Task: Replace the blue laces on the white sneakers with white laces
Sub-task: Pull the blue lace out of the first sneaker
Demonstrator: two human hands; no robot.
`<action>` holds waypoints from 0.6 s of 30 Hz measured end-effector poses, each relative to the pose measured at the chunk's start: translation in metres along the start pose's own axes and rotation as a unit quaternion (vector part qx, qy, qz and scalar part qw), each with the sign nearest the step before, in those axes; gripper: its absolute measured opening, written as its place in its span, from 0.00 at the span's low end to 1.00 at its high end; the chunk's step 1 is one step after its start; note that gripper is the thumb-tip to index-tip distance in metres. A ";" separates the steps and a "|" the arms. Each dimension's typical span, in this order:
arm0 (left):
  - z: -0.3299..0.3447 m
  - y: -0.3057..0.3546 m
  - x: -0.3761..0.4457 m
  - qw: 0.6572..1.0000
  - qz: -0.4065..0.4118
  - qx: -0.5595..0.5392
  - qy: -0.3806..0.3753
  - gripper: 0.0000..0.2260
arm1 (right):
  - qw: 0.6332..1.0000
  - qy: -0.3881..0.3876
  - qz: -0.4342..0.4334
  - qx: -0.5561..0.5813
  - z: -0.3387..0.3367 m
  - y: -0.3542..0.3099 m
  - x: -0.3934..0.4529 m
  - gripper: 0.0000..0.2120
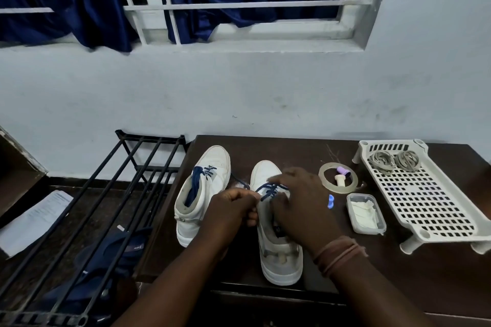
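Table (372, 273): dark wood, both white sneakers on it, toes away from me.
Rack (425, 194): white slatted, right side; two coiled white laces (394, 160) at its far end.
Left sneaker (210, 167): blue lace partly loosened.
Right sneaker (279, 260): blue lace (271, 190) in eyelets.
My left hand (231, 210): fingers curled, pinching that lace.
My right hand (300, 202): on the right sneaker's lacing; grip unclear.

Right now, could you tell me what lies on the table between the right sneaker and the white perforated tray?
In the head view: a tape ring, a small blue piece and a lidded container.
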State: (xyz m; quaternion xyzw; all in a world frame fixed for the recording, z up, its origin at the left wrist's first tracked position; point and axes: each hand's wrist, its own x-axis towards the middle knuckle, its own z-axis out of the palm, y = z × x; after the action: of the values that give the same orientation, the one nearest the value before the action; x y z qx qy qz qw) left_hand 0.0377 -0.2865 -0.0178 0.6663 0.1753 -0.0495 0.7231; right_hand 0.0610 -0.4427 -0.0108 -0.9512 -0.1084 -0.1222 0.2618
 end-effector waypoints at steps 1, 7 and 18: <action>0.001 0.001 0.000 1.000 0.001 0.002 0.000 0.05 | 1.000 -0.014 -0.010 -0.026 0.004 -0.005 -0.003 0.15; 0.002 0.002 -0.002 1.000 0.019 0.014 0.003 0.05 | 0.997 0.047 0.040 -0.036 -0.002 -0.005 0.004 0.06; -0.001 0.006 -0.001 1.000 0.004 0.013 -0.024 0.05 | 0.998 -0.037 -0.035 -0.035 0.000 0.000 -0.002 0.07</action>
State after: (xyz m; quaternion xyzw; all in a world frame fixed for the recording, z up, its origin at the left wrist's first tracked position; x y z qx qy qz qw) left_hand 0.0388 -0.2850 -0.0118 0.6753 0.1542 -0.0647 0.7183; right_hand 0.0596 -0.4431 -0.0112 -0.9592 -0.1472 -0.1003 0.2194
